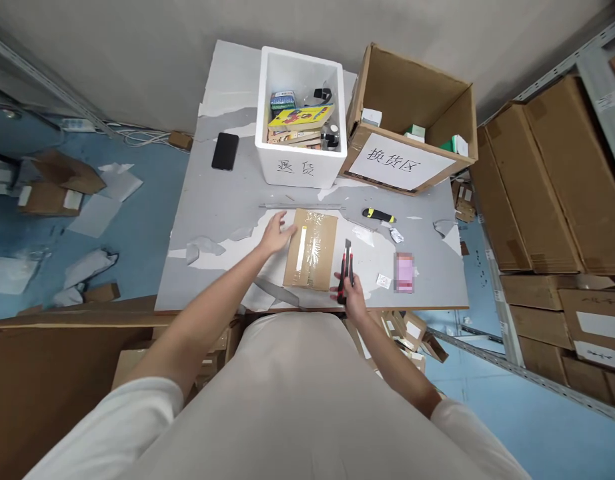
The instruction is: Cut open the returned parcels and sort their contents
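A small cardboard box (312,250) with clear tape across its top lies on the table near the front edge. My left hand (277,233) is at the box's upper left side, fingers apart, holding nothing. On the right of the box, my right hand (354,297) grips a red and black utility knife (346,267), its tip pointing away from me. A second knife, yellow and black (379,215), lies farther back on the right. Crumpled paper scraps and a small white printed square (383,281) are nearby.
Behind stand a white foam bin (300,168) with books and packages, and an open carton (357,150) with small boxes. A black phone (225,151) lies at the left, a blurred pink item (404,273) at the right. Shelves of cartons (552,180) flank the table's right side.
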The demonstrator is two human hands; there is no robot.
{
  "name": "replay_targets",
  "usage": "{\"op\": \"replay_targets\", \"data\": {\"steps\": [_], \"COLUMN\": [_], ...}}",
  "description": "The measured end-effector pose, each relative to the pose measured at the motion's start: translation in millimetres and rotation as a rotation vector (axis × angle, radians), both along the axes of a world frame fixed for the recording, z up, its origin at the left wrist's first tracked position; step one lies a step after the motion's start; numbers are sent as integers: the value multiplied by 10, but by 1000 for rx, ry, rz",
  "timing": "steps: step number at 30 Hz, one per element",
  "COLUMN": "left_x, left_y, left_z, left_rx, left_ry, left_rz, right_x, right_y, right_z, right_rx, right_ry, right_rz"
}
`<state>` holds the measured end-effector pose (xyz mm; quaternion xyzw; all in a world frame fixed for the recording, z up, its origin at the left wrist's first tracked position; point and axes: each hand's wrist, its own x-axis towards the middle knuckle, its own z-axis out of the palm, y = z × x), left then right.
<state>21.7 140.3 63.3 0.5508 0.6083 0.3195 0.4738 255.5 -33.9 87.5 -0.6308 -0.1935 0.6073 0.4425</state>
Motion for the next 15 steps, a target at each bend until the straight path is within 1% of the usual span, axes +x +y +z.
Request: {"op": "replay_targets", "data": {"steps": [2, 3, 4, 6, 8, 11, 13, 15], "left_x": [102, 154, 204, 281, 298, 159, -30, -242], "left_y": [351, 476, 564, 638, 612, 461, 282, 14], "left_z": [-19, -34, -49, -69, -68, -39, -24, -30], "left_rx": [68, 56, 27, -41, -52, -3, 16, 38], "left_ry": [9, 0, -17, -45, -29, 33, 50, 63], "left_rz": [-44, -65, -90, -133, -132, -41, 27, 92], "right_x": [-107, -159, -205, -265, -269, -165, -47, 72], "right_y": [-274, -353, -397, -406, -355, -228, -87, 122], "right_z": [-3, -4, -5, -13, -25, -38, -27, 5], "right_rx": [-84, -106, -114, -94, -45, 32, 86, 150], "right_ry": [131, 179, 216, 247, 235, 195, 165, 115], "right_rz": [-39, -53, -61, -77, -112, -189, -208, -176]}}
